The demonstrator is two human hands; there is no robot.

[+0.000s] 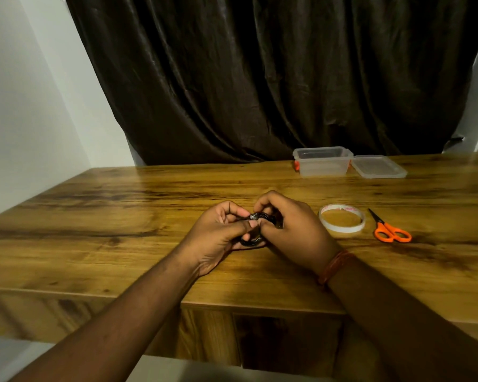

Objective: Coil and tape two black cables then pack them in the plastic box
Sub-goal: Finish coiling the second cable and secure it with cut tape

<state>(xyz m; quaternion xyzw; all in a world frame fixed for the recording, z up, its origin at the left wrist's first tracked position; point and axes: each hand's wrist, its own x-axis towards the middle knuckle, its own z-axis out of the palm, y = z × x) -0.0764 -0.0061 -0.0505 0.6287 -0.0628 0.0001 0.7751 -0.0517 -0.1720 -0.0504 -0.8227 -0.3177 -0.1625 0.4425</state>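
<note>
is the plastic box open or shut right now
Open: the plastic box has no cover on it; its lid lies flat on the table beside it.

Place: probably a room in a home, though little of it shows.
Landmark: a wood-grain table [122, 216] with a cabinet front under its near edge.
Behind the table: a dark brown curtain [260, 78] hanging in heavy folds, plain white wall [25, 106] to its left.
On the table, far right: a clear plastic box [323, 161], its lid [378, 166] beside it.
On the table, right: a tape roll [342, 218] and orange-handled scissors [389, 230].
</note>
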